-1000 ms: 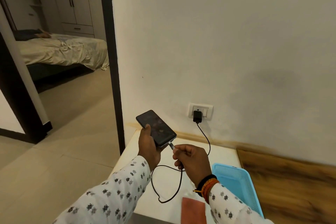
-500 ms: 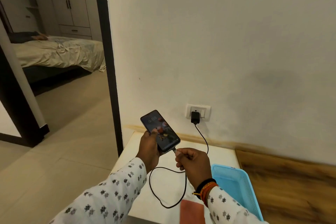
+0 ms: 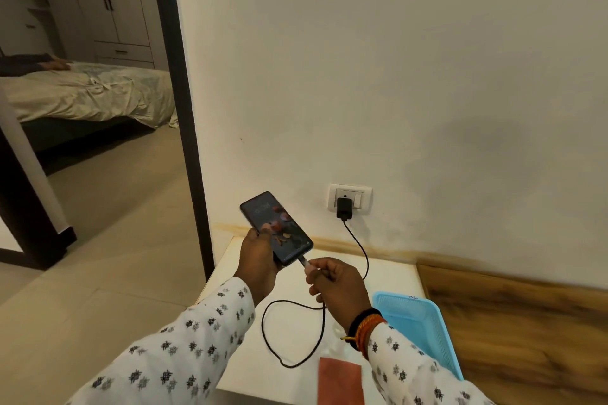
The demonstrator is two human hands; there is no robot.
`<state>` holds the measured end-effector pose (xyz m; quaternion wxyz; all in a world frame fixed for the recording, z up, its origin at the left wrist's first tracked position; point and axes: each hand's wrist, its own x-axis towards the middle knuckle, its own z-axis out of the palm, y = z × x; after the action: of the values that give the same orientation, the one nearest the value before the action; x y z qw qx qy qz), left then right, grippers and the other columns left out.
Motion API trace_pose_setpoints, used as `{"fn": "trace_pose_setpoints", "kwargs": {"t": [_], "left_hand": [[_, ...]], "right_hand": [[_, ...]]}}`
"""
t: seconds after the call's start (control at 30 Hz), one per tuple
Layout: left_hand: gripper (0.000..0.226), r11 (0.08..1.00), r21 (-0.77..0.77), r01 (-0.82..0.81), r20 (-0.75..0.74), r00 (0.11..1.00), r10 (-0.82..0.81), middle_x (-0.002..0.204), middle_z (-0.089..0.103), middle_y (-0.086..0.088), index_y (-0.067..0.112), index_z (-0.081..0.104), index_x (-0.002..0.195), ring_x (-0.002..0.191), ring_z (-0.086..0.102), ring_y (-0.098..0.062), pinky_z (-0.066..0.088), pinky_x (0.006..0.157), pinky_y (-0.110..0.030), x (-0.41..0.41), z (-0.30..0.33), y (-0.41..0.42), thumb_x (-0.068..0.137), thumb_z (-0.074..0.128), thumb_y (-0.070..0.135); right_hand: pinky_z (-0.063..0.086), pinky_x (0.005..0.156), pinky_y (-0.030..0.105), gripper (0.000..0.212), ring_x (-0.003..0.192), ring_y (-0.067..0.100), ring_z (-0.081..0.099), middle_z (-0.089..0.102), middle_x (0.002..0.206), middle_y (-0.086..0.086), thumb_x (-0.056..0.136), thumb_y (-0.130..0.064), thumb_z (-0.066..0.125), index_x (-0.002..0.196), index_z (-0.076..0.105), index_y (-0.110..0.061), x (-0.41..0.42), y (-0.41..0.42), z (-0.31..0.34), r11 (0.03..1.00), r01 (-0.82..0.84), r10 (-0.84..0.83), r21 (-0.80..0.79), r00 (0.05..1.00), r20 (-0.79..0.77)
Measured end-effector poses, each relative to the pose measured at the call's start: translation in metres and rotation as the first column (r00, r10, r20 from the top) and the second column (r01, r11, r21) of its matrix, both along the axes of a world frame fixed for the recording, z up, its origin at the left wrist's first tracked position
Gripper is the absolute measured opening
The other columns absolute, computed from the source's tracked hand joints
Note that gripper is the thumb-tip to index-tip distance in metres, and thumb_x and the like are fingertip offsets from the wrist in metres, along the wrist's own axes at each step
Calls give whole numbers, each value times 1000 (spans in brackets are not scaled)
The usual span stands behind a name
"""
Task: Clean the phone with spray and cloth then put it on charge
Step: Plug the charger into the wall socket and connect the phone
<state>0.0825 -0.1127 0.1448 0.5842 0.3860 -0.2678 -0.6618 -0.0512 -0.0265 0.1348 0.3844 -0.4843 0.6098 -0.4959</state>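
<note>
two hands: left hand (image 3: 260, 260) grips one phone (image 3: 276, 227), right hand (image 3: 339, 286) pinches one cable (image 3: 296, 332).

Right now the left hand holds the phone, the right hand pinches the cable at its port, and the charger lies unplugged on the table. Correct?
Not quite. In the head view the charger sits plugged into the wall socket, not on the table. The left hand holds the phone; the right hand pinches the cable.
</note>
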Motion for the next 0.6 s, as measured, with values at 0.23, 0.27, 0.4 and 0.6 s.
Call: {"fn": "trace_pose_setpoints", "kwargs": {"t": [0.23,0.27,0.4,0.6], "left_hand": [[32,980,79,-181,-66,980,187,127,62,-12,20,45,137,114,63,-30,57,80,-41,9,-5,-10,106,41,28],[32,977,79,-199,-64,977,204,128,61,-12,21,45,138,115,62,-29,57,81,-41,10,-7,-11,106,41,28],[31,974,75,-214,-89,971,220,129,62,-14,19,47,136,112,65,-29,56,87,-42,8,-17,-13,106,44,25],[37,966,82,-245,-118,960,253,129,64,-14,18,50,138,115,65,-33,57,86,-40,-2,-35,-18,102,55,22]], "right_hand": [[48,73,17,21,81,4,65,70,85,-8,78,-28,77,97,69,-28,-18,4,-18,998,25,-12,62,980,-196],[48,72,15,21,81,4,64,69,88,-10,79,-26,76,98,69,-27,-20,3,-20,997,46,-31,64,975,-218],[50,80,18,21,88,5,64,69,98,-10,82,-24,72,103,68,-23,-34,-7,-22,990,120,-96,80,962,-257],[41,88,19,31,94,8,59,66,113,-4,87,-24,66,117,65,-19,-70,-38,-19,980,163,-104,115,910,-401]]}}
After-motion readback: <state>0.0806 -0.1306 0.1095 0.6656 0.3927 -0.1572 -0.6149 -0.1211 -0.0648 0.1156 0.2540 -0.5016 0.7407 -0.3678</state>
